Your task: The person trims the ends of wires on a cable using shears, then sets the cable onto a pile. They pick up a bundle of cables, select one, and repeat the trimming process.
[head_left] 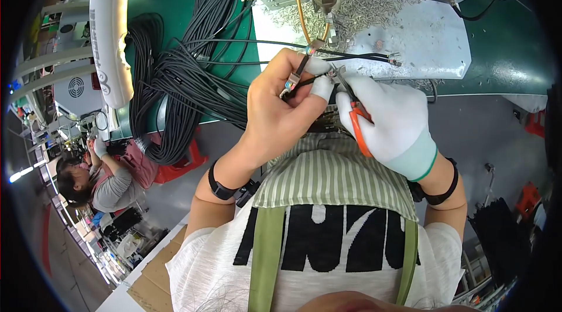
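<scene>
By the tabletop (497,69), my left grip (275,104) pinches a cable (307,82), my right grip (392,118) clasps pliers (358,130), seemingly trimming; next calls for steadiness.

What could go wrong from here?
Possible nip: the tips of the red-handled pliers in the gloved right hand sit right by the fingertips of the left hand.
Loose silvery bits on the white plate might cling to nearby cable ends.
The heaped black cables could snag.

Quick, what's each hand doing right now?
Left hand: closed, holding black cables.
Right hand: gloved, closed around orange-handled pliers.
</scene>
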Tool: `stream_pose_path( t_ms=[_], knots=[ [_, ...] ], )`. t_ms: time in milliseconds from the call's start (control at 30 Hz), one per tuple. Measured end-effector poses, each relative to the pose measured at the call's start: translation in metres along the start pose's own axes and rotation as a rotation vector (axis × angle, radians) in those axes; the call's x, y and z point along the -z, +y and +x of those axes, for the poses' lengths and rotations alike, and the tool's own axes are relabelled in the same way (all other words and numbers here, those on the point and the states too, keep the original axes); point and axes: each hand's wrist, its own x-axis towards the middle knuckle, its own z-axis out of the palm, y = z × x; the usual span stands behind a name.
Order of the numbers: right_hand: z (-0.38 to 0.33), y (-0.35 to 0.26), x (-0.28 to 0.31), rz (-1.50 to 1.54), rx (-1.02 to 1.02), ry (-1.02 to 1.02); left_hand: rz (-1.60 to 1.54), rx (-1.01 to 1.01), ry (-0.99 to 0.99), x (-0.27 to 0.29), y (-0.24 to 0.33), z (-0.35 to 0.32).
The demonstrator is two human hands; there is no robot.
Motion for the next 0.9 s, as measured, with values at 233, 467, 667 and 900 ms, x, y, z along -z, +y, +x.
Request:
stream_pose_path(
  t_ms=[233, 467, 667, 900],
  knots=[
    [-0.007, -0.008, -0.014, 0.506, -0.122, -0.022, 0.180, -0.420, -0.034, 0.002, -0.015, -0.010],
    [-0.003, -0.004, -0.036, 0.424, 0.013, 0.020, -0.371, 0.081, -0.030, 0.006, -0.022, -0.007],
    [-0.003, 0.000, -0.050, 0.108, 0.090, 0.292, -0.191, -0.020, -0.028, 0.007, -0.027, -0.007],
    [-0.008, 0.000, -0.038, 0.419, -0.107, -0.058, -0.392, 0.273, -0.108, 0.010, -0.026, -0.001]
  ],
)
